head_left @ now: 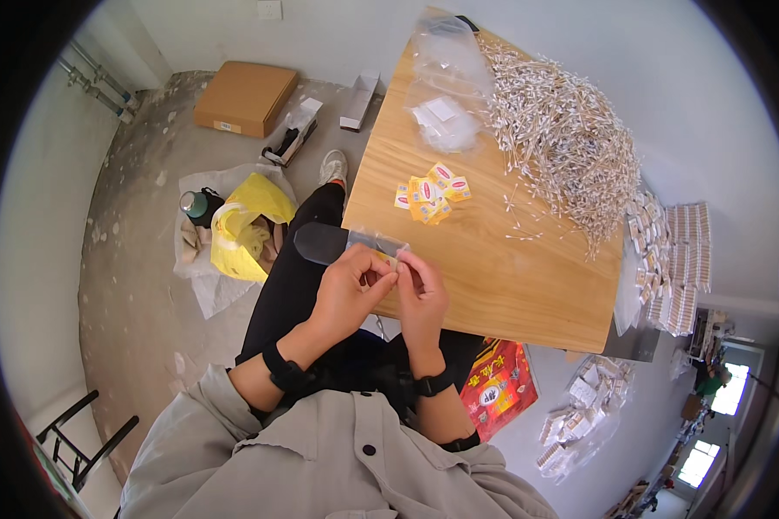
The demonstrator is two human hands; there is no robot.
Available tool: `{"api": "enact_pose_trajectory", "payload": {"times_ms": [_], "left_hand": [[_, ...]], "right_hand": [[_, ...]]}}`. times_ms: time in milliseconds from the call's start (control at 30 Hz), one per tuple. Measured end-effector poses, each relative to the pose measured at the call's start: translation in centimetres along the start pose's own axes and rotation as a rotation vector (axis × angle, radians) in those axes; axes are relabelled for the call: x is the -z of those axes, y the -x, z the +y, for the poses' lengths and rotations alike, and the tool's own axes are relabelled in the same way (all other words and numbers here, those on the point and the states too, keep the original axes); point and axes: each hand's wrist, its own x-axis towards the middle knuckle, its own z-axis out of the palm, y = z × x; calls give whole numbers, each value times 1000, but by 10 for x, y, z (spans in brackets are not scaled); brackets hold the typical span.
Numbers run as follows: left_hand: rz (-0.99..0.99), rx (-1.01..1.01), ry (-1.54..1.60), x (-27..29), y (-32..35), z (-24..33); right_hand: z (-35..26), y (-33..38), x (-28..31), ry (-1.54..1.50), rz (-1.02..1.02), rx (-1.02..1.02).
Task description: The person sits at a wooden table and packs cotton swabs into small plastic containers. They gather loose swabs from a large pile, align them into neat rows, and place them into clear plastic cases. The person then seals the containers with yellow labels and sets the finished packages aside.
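Observation:
Over the near left edge of the wooden table [511,285], my left hand [348,284] and my right hand [421,298] meet fingertip to fingertip. Between them they pinch a small thin piece, whitish and yellow [394,263]; the fingers cover most of it, so its kind is unclear. Beside my left hand lies a flat grey object with a rounded dark end [320,244], jutting past the table edge. Farther up the table, several small yellow and white printed cards [430,192] lie in a loose heap.
A large pile of cotton swabs [563,130] covers the far right of the table, near clear plastic bags [446,121]. Bundled swab packs [684,259] stand beyond the right edge. On the floor are a yellow bag [251,225], a cardboard box [245,97] and a bagged heap of packs [584,411].

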Motion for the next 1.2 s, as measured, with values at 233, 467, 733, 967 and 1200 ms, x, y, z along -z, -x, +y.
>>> {"api": "enact_pose_trajectory", "payload": {"times_ms": [233, 467, 733, 967, 1200], "left_hand": [[-33, -365, -332, 12, -1, 12], [-64, -73, -199, 29, -11, -20], [-83, 251, 243, 30, -11, -28], [-15, 154, 19, 31, -9, -16], [-148, 117, -186, 48, -13, -11]], "right_hand": [[14, -4, 12, -288, -73, -324], [19, -1, 24, -419, -212, -402], [28, 2, 27, -213, -242, -416], [17, 0, 22, -224, -291, -324], [21, -2, 26, -253, -236, -519]]}}
